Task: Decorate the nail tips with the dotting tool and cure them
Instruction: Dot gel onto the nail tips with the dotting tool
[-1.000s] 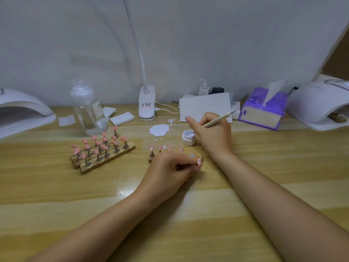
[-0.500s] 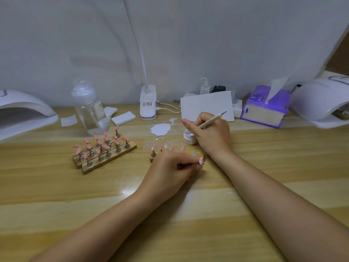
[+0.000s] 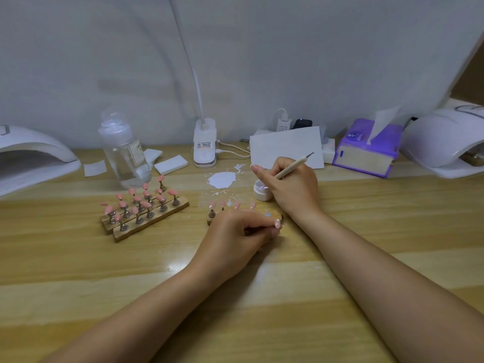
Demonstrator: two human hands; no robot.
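Observation:
My right hand holds the wooden dotting tool like a pen, its lower end hidden over a small white gel jar. My left hand grips the near end of a wooden strip that carries several pink nail tips on metal stands; much of the strip is hidden behind the fingers. Two more wooden strips with several pink nail tips stand to the left. A white curing lamp sits at the far left and another curing lamp at the far right.
A clear bottle, white pads and a white desk-lamp base with cables line the back. A white smear marks the table. White paper, chargers and a purple tissue box stand behind my right hand.
My right hand with the dotting tool has stayed over the gel jar, shifting only slightly. My left hand keeps its hold on the strip. The camera view has drifted a little.

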